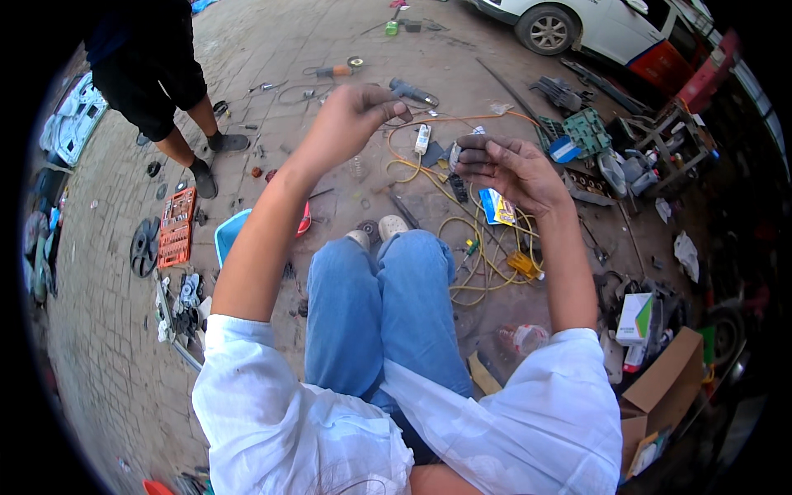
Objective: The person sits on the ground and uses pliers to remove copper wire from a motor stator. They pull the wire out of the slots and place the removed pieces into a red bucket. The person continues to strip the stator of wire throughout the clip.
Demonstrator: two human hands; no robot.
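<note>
Both of my hands are raised in front of me above the littered ground. My left hand [359, 120] has its thumb and forefinger drawn together in a pinch; anything between them is too small to make out. To the right, my right hand [516, 169] is curled with thumb against fingers, and the fingertips are blackened. A small whitish piece [455, 155] shows at its fingertips; I cannot tell whether it is held or lies behind. Below the hands on the ground are a white bottle [423, 139] and an angle grinder [414, 92].
A yellow cable [450, 227] coils between my right arm and knees. An orange socket set case [176, 228] lies at left, near a standing person [157, 74]. At right are a green tool case [586, 132], a cardboard box [664, 388] and a white car [606, 29].
</note>
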